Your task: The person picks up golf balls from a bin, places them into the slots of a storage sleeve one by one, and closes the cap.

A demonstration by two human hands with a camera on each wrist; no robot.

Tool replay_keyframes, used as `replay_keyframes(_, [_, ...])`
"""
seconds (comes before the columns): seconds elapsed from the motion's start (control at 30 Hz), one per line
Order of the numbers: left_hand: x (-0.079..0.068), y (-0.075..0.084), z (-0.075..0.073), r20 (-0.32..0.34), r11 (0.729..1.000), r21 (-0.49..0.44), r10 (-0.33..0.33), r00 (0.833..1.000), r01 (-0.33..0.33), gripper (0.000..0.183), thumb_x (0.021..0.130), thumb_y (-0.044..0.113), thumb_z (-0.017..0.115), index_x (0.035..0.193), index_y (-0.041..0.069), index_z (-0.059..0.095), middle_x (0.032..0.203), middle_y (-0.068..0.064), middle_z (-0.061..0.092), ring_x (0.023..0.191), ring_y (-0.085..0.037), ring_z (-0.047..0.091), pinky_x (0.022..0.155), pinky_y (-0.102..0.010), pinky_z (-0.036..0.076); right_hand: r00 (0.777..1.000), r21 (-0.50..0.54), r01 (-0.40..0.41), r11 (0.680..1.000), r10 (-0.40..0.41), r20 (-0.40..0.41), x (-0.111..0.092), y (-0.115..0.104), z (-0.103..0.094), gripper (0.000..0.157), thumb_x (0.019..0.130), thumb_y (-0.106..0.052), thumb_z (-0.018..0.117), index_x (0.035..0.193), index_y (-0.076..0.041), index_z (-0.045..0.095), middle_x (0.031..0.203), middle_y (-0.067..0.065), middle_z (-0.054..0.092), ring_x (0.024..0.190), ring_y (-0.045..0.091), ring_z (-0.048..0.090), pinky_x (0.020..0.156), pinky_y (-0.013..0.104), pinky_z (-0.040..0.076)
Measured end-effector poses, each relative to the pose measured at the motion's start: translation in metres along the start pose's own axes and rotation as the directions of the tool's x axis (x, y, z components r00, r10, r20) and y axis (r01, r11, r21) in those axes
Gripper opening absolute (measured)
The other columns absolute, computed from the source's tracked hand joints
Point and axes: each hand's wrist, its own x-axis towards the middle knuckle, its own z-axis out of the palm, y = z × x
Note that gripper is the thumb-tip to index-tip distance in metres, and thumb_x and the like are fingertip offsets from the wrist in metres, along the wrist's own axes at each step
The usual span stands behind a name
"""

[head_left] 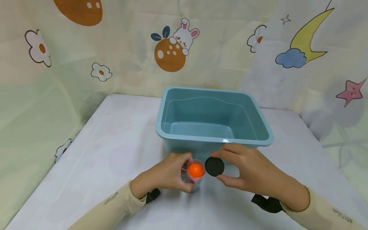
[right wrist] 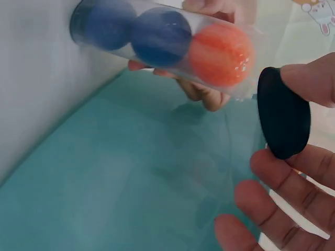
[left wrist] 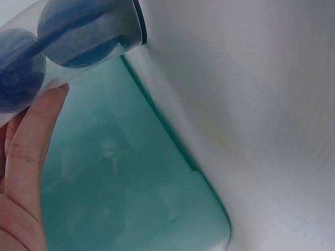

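My left hand (head_left: 173, 171) grips a clear plastic tube (head_left: 195, 185) that stands on the table in front of the basin. Inside the tube, an orange ball (right wrist: 222, 54) sits at the uncovered end, with two blue balls (right wrist: 161, 36) beyond it. The tube's far end has a dark base (right wrist: 78, 22). Between thumb and fingertips, my right hand (head_left: 248, 169) pinches a round black cap (head_left: 214, 166) just right of the tube's mouth, apart from it. The left wrist view shows the blue balls (left wrist: 78, 31) through the tube wall, beside the left fingers (left wrist: 36, 136).
Right behind the hands stands a blue-green plastic basin (head_left: 215, 139), with nothing seen inside it. A white-covered table (head_left: 123, 137) lies under everything. Patterned cloth (head_left: 129, 41) hangs at the back and both sides.
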Motion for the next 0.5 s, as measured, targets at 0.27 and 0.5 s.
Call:
replay_keyframes(0.27, [0.002, 0.0, 0.001, 0.005, 1.0, -0.003, 0.007, 1.0, -0.007, 0.038, 0.075, 0.013, 0.088, 0.099, 0.009, 0.058, 0.097, 0.002, 0.072, 0.09, -0.001, 0.071, 0.079, -0.02, 0.061, 0.993, -0.041, 0.008, 0.999, -0.002, 0.122, 0.017, -0.004, -0.01, 0.048, 0.078, -0.014, 0.094, 0.122, -0.01, 0.077, 0.109, -0.001, 0.068, 0.089, 0.014, 0.064, 0.068, 0.026, 0.057])
replay_keyframes(0.5, [0.002, 0.002, 0.001, 0.012, 1.0, 0.006, 0.01, 1.0, -0.01, 0.038, 0.076, 0.012, 0.088, 0.098, 0.01, 0.058, 0.097, 0.003, 0.072, 0.09, 0.0, 0.071, 0.08, -0.021, 0.062, 0.97, -0.079, 0.031, 0.996, -0.011, 0.242, 0.031, -0.009, -0.017, 0.044, 0.079, -0.011, 0.093, 0.121, -0.008, 0.078, 0.107, 0.0, 0.064, 0.089, 0.014, 0.06, 0.071, 0.026, 0.057])
